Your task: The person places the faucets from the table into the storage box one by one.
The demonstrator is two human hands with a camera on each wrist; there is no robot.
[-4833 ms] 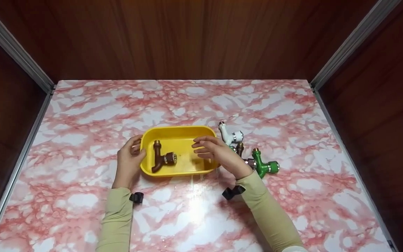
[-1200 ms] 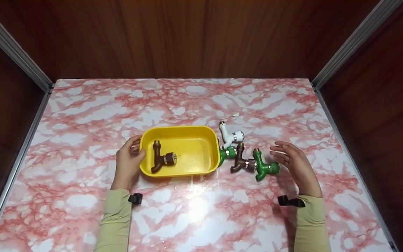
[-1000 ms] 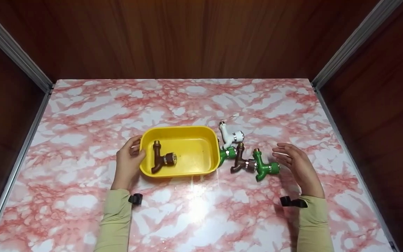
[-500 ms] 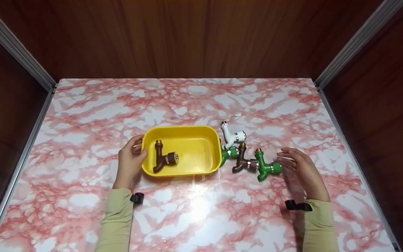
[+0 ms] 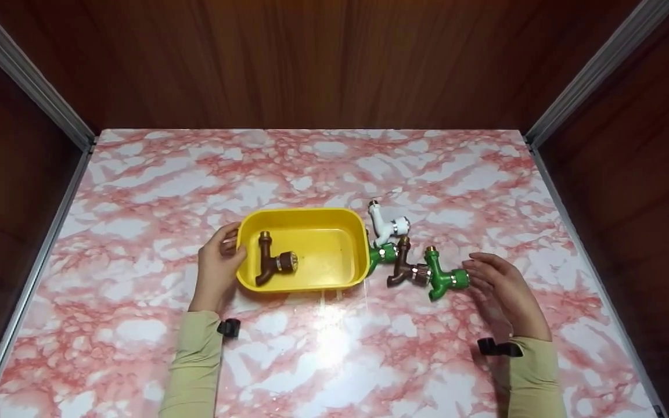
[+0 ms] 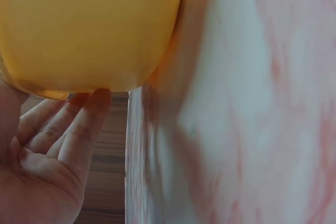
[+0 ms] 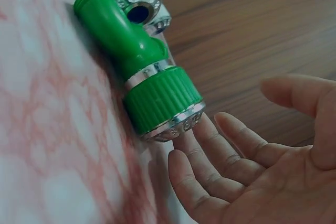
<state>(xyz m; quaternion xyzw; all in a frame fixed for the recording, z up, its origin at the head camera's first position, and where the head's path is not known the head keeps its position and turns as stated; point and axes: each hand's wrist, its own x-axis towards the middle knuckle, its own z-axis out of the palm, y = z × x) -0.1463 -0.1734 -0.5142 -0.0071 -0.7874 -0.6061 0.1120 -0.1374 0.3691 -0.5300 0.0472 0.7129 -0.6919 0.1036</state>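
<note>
On the left, my left hand (image 5: 215,270) grips the end of a yellow plastic tub (image 5: 302,219), thumb at the rim and fingers against the outside wall. A brown tap (image 5: 266,261) lies inside the tub. To the right, my right hand (image 5: 509,296) has its fingers loosely extended and holds nothing. Its fingertips are right at the ribbed knob of a green tap (image 5: 439,277). The right wrist view shows that knob (image 7: 163,100) close above the fingers, with the thumb spread apart from it.
Beside the tub's right end lie a white tap (image 5: 384,226), a second green tap (image 5: 384,253) partly hidden by the tub, and another brown tap (image 5: 403,270). The marbled pink table (image 5: 137,360) is enclosed by dark wooden panels (image 5: 334,69).
My right hand has gone from above the tub to the far right, then slid closer to the outer green tap's knob. My left hand has stayed at the tub.
</note>
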